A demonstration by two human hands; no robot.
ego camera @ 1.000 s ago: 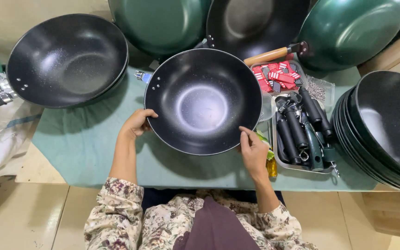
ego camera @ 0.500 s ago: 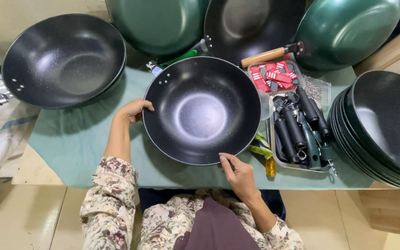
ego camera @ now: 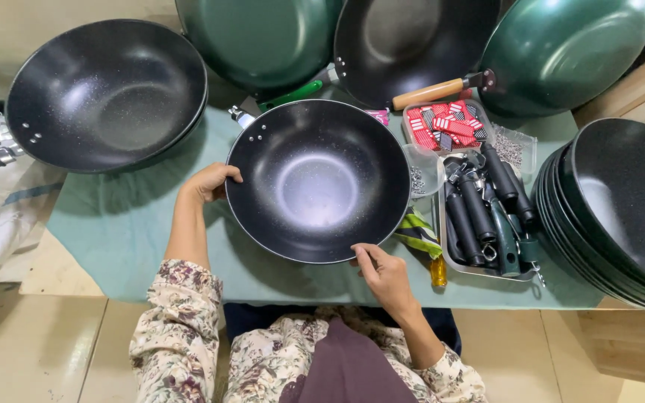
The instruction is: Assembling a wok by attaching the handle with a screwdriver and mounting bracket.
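Note:
A black speckled wok (ego camera: 317, 181) lies on the green cloth (ego camera: 121, 224) in front of me, its riveted bracket pointing to the upper left. My left hand (ego camera: 209, 181) grips its left rim. My right hand (ego camera: 384, 275) holds the near rim at the lower right, fingers curled on the edge. The pan has no handle fitted.
A second black wok (ego camera: 106, 93) with handles sits at the left. Green woks (ego camera: 561, 52) and one with a wooden handle (ego camera: 431, 92) lean at the back. A metal tray of black handles (ego camera: 483, 216), a box of red packets (ego camera: 442, 127) and a stack of black woks (ego camera: 621, 209) are at the right.
My right hand slid along the rim from the right side toward the near edge. The wok turned slightly, and my left hand stayed on the left rim.

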